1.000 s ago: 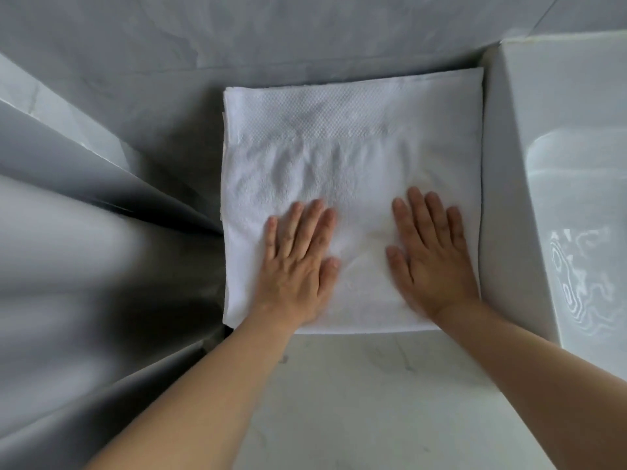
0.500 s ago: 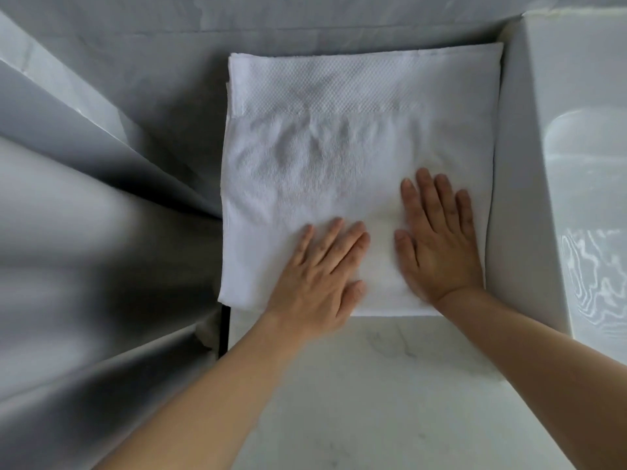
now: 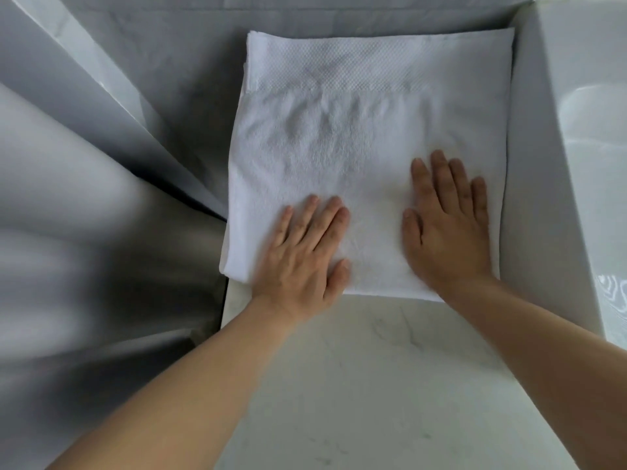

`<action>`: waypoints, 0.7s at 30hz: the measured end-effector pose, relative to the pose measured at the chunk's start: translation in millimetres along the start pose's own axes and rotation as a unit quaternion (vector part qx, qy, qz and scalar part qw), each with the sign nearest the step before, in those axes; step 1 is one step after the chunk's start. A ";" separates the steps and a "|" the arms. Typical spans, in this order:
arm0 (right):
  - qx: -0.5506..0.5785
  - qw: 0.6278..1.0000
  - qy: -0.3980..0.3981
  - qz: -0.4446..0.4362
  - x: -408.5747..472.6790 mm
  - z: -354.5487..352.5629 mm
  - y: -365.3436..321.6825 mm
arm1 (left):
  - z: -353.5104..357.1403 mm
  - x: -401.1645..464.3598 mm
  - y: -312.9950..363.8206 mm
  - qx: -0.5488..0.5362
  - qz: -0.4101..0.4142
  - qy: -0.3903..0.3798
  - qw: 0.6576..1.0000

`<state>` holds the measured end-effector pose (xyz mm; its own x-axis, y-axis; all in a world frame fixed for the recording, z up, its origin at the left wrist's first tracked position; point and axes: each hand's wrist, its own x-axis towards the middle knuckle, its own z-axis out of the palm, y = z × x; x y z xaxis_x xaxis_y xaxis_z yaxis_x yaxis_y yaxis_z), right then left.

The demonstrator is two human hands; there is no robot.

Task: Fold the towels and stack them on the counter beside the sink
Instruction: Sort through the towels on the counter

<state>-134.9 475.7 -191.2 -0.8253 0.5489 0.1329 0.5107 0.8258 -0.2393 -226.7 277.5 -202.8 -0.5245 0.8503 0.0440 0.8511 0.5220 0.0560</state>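
**Both grips flat on a folded towel beside the sink**

Our left hand (image 3: 302, 256) and right hand (image 3: 448, 228) each make an open grip: fingers straight, palms pressed down on the white folded towel (image 3: 356, 137), holding nothing. The towel lies square on the pale bench (image 3: 373, 385), its far edge toward the wall and its right edge just beside the raised sink (image 3: 583, 164). Most of the cloth stretches away from us, beyond our fingertips. Our left hand sits at the near left corner, our right hand nearer the sink. We judge that any smoothing stroke would run forward, away from us.
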 end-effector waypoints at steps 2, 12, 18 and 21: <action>0.067 0.993 0.007 0.102 -15.7 -0.1 -18.1 | 0.7 0.2 -0.4 0.000 -0.002 0.003 1.000; -0.063 0.997 -0.052 0.001 -52.5 7.2 -1.7 | 3.2 -0.5 -2.5 -0.005 -0.023 0.014 1.000; -0.072 0.996 -0.039 0.033 -53.4 7.1 0.9 | 3.3 -12.2 -11.6 0.017 -0.094 0.018 0.995; -0.067 0.997 -0.033 0.035 -52.4 6.5 -0.6 | 3.1 -32.3 -27.2 0.023 -0.183 0.009 0.983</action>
<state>-93.5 445.5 -204.2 -0.7985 0.5993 0.0561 0.5912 0.7984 -0.1142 -232.8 236.0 -208.8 -0.7961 0.6034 0.0461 0.6048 0.7959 0.0270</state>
